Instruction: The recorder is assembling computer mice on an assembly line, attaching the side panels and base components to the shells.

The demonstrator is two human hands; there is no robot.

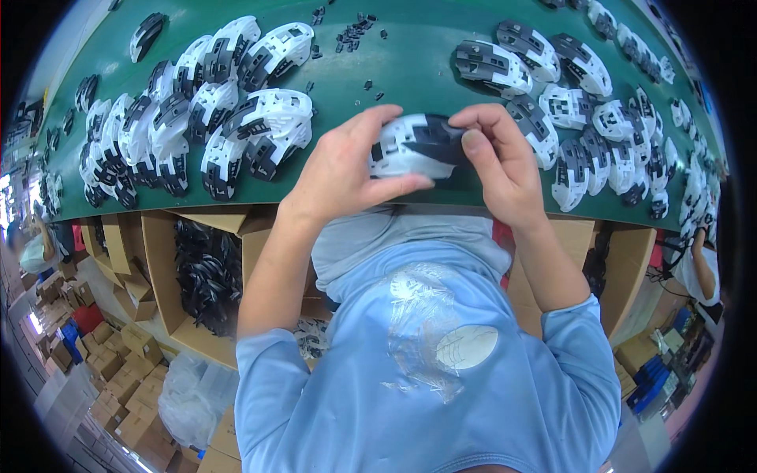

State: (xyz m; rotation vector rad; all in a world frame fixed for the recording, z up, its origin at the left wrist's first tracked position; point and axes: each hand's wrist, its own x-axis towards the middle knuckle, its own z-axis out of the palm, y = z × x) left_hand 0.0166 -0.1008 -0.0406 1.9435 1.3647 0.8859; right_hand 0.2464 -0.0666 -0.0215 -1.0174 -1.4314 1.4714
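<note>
Between my hands, just above the near edge of the green table [378,67], is a white and black plastic shell [414,150] shaped like a computer mouse. My left hand [335,169] grips its white end, with the thumb along the near side and the fingers round the far side. At the black end, my right hand [505,162] pinches the shell between thumb and fingers. Similar white and black shells [276,114] lie in overlapping rows to the left. More shells [568,106] are spread on the right. Small black parts [355,35] lie scattered beyond my hands.
Below the table edge, an open cardboard box [165,276] on the left holds many black pieces [206,272]. Another carton [627,276] stands at the right. Stacked boxes [130,386] and a clear plastic bag [193,398] are at lower left. Another person [698,268] is at far right.
</note>
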